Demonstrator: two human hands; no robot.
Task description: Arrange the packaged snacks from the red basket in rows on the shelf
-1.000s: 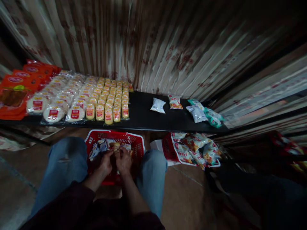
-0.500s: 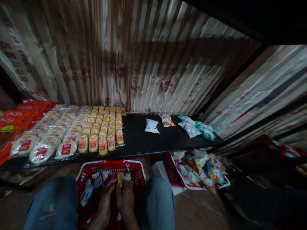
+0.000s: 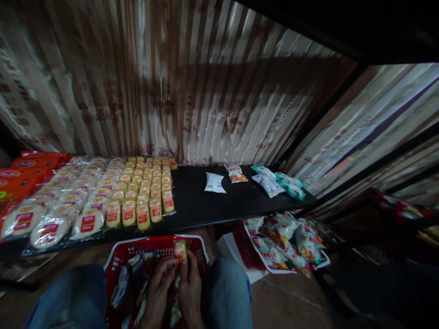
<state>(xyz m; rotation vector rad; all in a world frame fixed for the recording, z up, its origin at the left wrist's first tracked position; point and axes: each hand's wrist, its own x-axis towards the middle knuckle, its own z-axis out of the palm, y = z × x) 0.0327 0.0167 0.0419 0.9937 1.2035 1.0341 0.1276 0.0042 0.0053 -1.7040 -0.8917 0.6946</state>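
Over the red basket [image 3: 201, 244] between my knees, a small yellow wrapped snack [image 3: 180, 250] with an orange-red label stands upright at my fingertips. My right hand [image 3: 190, 284] grips it from the right. From the left, the closed fingers of my left hand [image 3: 160, 282] pinch its lower edge. Below and beside the hands lie several blue-and-white snack packets [image 3: 120, 287], partly in shadow. On the black shelf [image 3: 192, 203] ahead stand rows of similar yellow wrapped snacks [image 3: 143, 214], left of the middle.
Left of the yellow rows lie round white wrapped crackers [image 3: 49, 232] and orange packs [image 3: 32, 167]. A white packet [image 3: 215, 183], a red-and-white packet [image 3: 235, 172] and green packets [image 3: 291, 187] rest farther right. A second basket [image 3: 245, 246] of snack bags stands right of my knee.
The yellow snack has come up from inside the basket and turned so its label shows. Both hands have risen slightly and shifted right. The view has tilted a little.
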